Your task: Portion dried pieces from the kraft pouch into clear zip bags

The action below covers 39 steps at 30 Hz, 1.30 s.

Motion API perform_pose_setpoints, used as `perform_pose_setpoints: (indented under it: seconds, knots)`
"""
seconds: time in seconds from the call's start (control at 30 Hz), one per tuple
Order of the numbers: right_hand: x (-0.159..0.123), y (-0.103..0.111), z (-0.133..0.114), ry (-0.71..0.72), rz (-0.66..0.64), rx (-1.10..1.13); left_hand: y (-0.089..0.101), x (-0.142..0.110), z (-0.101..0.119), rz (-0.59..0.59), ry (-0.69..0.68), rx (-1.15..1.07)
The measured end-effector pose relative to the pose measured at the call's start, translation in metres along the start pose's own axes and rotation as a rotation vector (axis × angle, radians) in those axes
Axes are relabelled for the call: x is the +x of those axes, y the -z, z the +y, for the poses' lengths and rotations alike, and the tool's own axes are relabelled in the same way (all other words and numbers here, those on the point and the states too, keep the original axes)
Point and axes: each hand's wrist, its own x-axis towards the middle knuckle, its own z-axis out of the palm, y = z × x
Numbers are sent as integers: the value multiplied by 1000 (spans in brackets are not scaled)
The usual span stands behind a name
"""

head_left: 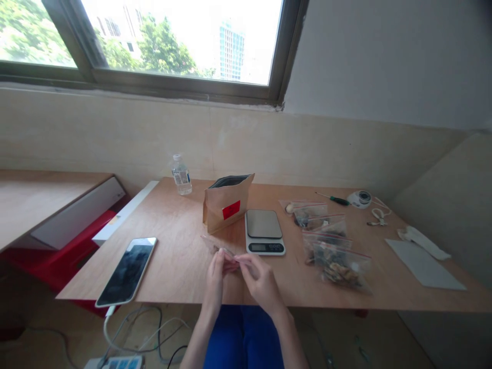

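Observation:
Between my two hands, over the near edge of the table, is a small clear zip bag (pixel 209 243); what it contains is too small to make out. My left hand (pixel 217 266) has its fingers closed on the bag from the left. Pinched at the bag's right side is my right hand (pixel 257 274). Just beyond them stands an open brown paper pouch (pixel 226 205) with a red label. Right of the pouch lies a kitchen scale (pixel 264 230) with a bare metal plate.
Several filled clear zip bags (pixel 338 264) lie right of the scale. A phone (pixel 128 271) on a cable rests at the left edge. A water bottle (pixel 181 177), a screwdriver (pixel 334 199), a white camera (pixel 359 199) and a white sheet (pixel 425 264) are farther out.

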Motion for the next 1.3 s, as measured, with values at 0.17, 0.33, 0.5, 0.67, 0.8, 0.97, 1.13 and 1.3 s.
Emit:
perform_pose_setpoints:
  seconds: [0.17,0.33,0.5,0.67,0.8,0.97,1.13,1.3]
  knots:
    - [-2,-1,-10,-42,-137,20,7,-2,-3,47,60,49]
    - [18,-2,-12,-53,-178,-161,9,-3,-11,10,9,106]
    - [26,1,-15,0,-221,-299,12,-4,-15,-30,-38,206]
    - [27,6,-16,-36,-195,-410,8,-9,-11,-125,-81,273]
    - [28,10,-18,-28,-232,-447,9,-13,-9,-163,-77,262]
    - [26,11,-19,22,-242,-474,12,-14,-12,-172,-92,276]
    - [24,6,-18,-46,-163,-400,2,-16,-15,-102,-139,335]
    - [37,15,-10,-201,297,-345,-11,-33,-3,-116,-256,314]
